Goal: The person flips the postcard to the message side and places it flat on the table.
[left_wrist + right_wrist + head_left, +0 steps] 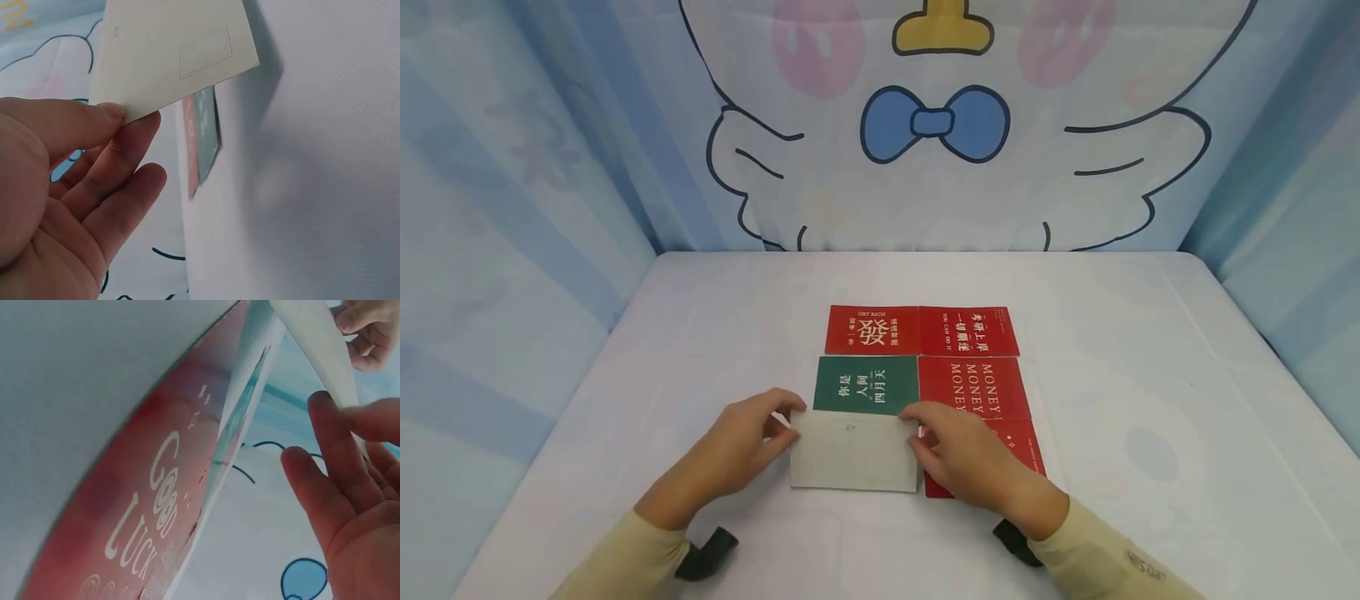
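Both hands hold one cream postcard (853,458) near its upper corners, its plain back with a printed stamp box facing up. My left hand (748,442) pinches the left edge between thumb and fingertips. On the opposite side, my right hand (966,454) pinches the right edge. In the left wrist view the postcard (169,50) is raised off the table, its shadow on the cloth. Just behind it lies a green card (865,385) with white characters. A red "Good Luck" card (144,519) lies under my right hand, partly covered by it.
A red "Get Rich" card (872,331) and a red "You Can Do It" card (970,332) form the back row. The red "Money" card (977,387) adjoins the green one. A white cloth covers the table (587,400); a printed curtain (925,200) hangs behind.
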